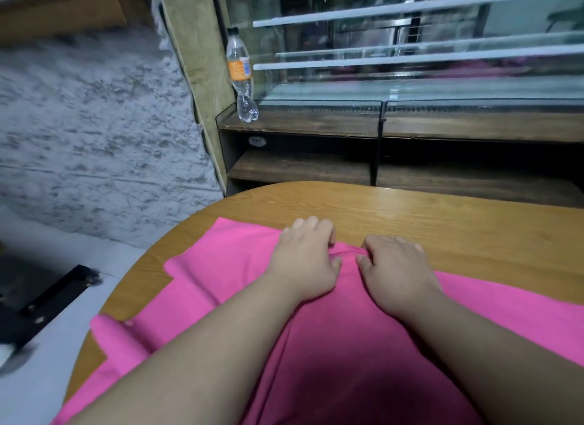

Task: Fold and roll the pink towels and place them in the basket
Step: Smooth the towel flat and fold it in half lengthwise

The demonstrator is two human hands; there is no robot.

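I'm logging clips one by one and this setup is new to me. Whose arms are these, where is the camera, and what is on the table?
There is no machine here. A person works with bare hands, and the single picture comes from a camera worn on their head, looking forward and down. The left hand and right hand sit side by side, fingers curled over the far edge of a pink towel, and both seem to grip it. The towel is spread on a wooden table. Behind the table stands a glass case with a bottle on its ledge. No basket is in view.
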